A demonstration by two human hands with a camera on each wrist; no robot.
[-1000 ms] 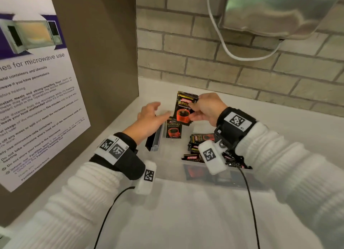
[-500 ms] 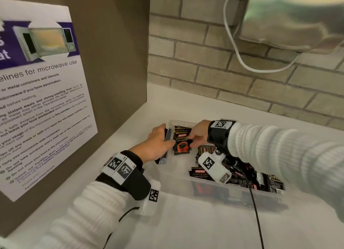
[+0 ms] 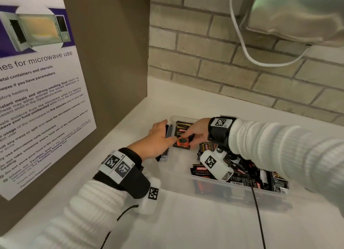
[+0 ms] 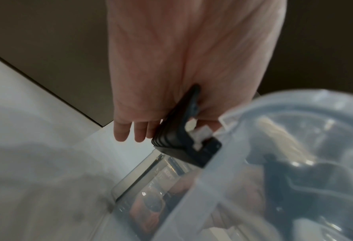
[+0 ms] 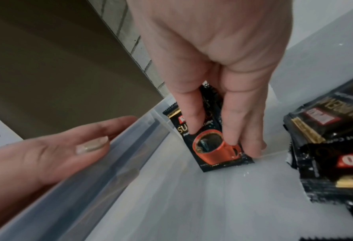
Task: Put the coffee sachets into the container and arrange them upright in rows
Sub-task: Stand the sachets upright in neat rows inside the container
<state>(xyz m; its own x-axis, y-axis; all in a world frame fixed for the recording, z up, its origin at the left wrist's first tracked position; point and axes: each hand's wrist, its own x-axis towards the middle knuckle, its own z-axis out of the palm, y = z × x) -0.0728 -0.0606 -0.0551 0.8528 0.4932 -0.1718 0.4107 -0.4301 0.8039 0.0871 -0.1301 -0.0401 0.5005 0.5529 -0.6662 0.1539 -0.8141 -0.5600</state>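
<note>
Right hand [image 5: 216,53]: pinches a sachet [image 5: 210,146] between thumb and fingers, down by the floor of the container [image 3: 223,190], at its left end.
Left hand [image 3: 154,141]: clasps the black latch [image 4: 181,137] on the left wall.
Sachet: black, red cup printed, nearly upright.
Loose sachets [image 3: 249,176]: heaped flat at the right.
</note>
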